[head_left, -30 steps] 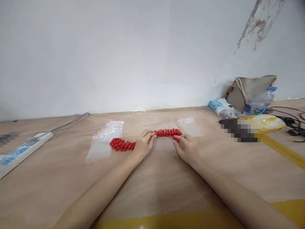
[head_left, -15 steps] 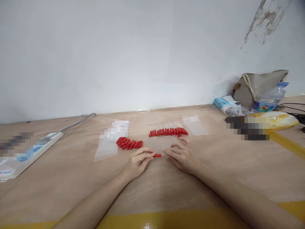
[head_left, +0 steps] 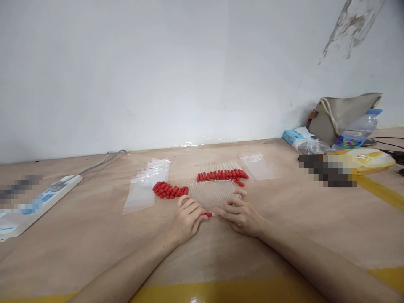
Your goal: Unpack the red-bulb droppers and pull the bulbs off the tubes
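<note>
Red-capped dropper (head_left: 208,214) lay crosswise, pinched between left hand (head_left: 187,219) and right hand (head_left: 240,215), just nearside of the glass tube row (head_left: 213,192).

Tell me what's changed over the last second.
Both hands, left and right, drew back from the far row of red-capped droppers toward the body, now pinching one red cap between them. Loose caps, bags and power strip stayed put.
</note>
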Demonstrator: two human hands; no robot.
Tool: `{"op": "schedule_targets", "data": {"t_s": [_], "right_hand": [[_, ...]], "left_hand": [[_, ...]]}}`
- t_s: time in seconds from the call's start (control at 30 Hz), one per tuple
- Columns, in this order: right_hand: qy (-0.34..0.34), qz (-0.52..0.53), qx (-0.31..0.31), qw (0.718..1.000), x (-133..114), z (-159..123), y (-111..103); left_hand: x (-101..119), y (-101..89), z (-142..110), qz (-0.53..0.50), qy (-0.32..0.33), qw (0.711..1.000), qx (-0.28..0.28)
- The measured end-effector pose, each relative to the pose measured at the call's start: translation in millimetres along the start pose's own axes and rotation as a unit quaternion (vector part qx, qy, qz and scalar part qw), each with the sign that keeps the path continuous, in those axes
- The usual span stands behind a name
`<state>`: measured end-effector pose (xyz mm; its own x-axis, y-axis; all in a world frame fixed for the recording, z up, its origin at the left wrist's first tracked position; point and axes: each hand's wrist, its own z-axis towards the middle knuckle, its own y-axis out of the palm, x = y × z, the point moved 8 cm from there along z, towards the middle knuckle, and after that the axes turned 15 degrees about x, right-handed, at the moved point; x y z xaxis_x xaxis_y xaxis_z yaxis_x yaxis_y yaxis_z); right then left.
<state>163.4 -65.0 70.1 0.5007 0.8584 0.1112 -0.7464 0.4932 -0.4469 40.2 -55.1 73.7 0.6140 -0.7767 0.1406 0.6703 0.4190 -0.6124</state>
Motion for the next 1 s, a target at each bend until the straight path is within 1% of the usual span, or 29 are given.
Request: {"op": "schedule_targets", "data": {"t_s": [0.23, 0.47, 0.53, 0.6, 0.63, 0.7, 0.77, 0.83, 0.87, 0.9, 1.0], "right_hand": [[-0.039, 0.016, 0.011, 0.999, -5, -3, -4], [-0.056, 0.023, 0.02, 0.998, -9, 2, -10], [-0.062, 0.022, 0.015, 0.998, -7, 0, -11], [-0.051, 0.013, 0.021, 0.998, 1, -4, -14], [-0.033, 0.003, 0.031, 0.999, 8, -5, -16], [0.038, -0.036, 0.062, 0.997, 30, -7, -22], [0.126, -0.088, 0.084, 0.985, 54, -10, -25], [0.194, -0.127, 0.085, 0.969, 71, -12, -24], [0.218, -0.135, 0.081, 0.963, 76, -13, -22], [0.236, -0.137, 0.077, 0.959, 79, -13, -20], [0.273, -0.128, 0.076, 0.951, 83, -13, -17]], "left_hand": [[3, -2.6, 1, -0.009, 0.001, 1.0, -0.012], [0, 0.2, -5, -0.015, -0.027, 0.999, -0.036], [-2, 0.5, -8, -0.028, -0.036, 0.998, -0.034], [-9, -3.6, -10, -0.052, -0.058, 0.997, -0.014], [-15, -8.4, -9, -0.061, -0.072, 0.996, 0.006], [-30, -25.1, -5, -0.053, -0.102, 0.991, 0.067], [-49, -48.7, 3, -0.004, -0.132, 0.981, 0.14], [-72, -72.6, 9, 0.07, -0.175, 0.962, 0.196], [-83, -82.1, 11, 0.102, -0.197, 0.952, 0.209], [-94, -88.2, 12, 0.124, -0.212, 0.947, 0.206], [-122, -94.9, 10, 0.145, -0.255, 0.94, 0.175]]}}
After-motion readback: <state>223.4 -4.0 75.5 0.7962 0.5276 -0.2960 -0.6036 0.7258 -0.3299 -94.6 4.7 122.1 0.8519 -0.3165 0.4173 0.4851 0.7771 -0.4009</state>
